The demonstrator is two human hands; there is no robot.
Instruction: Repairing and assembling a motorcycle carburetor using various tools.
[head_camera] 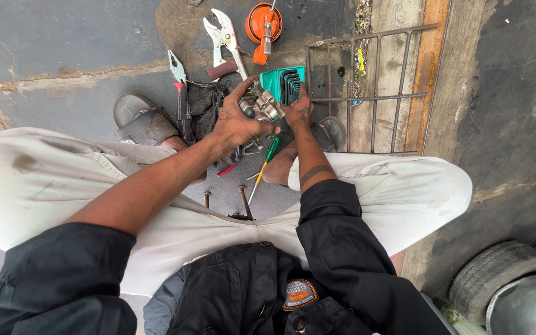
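Grey metal part with round ports (260,105) sits gripped in both hands: left hand (234,124) fingers wrap it, right hand (297,111) pinches beside the green hex-key holder (282,82); bolts (244,201) lie loose below it.

The metal part (260,107) is mostly covered by the left hand (236,124) and the right hand (298,111); its shape is unclear. Right of it, a tyre (497,279) is cut by the picture's edge.
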